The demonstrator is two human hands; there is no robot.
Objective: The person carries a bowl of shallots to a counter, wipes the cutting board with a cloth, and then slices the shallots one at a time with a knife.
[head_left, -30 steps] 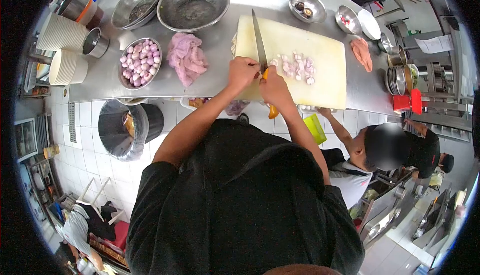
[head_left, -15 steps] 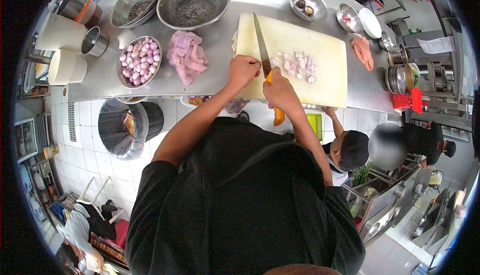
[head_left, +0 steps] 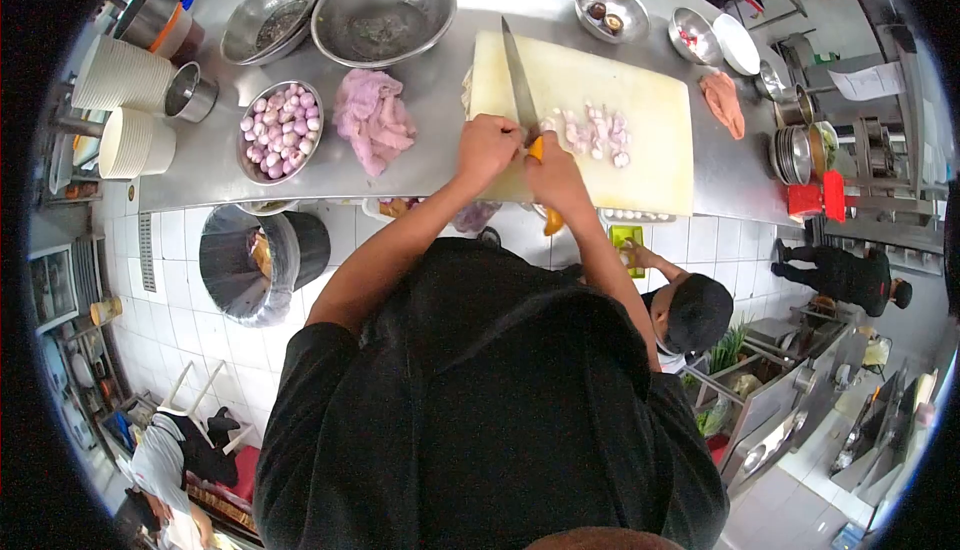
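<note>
My right hand (head_left: 558, 182) is wrapped round the orange handle of a knife (head_left: 519, 78), whose blade points away over the left part of a pale cutting board (head_left: 640, 110). Close beside the blade's handle end, my left hand (head_left: 489, 150) is closed, fingertips pinched together; what they hold is too small to make out. Peeled shallots (head_left: 600, 133) lie in a loose group on the board, right of the knife. Unpeeled-looking purple shallots (head_left: 281, 130) fill a steel bowl to the left, with a pink cloth (head_left: 372, 122) between bowl and board.
Large steel bowls (head_left: 384, 12) stand at the back left. A bowl with dark mushrooms (head_left: 611, 10), a chilli bowl (head_left: 695, 36) and an orange cloth (head_left: 722, 105) are at the right. Below the table are a lined bin (head_left: 245, 262) and a crouching person (head_left: 697, 314) with a green basket.
The knife and both hands have shifted only slightly. The crouching person's hand has moved to the green basket, and another person at the right has moved away from them.
</note>
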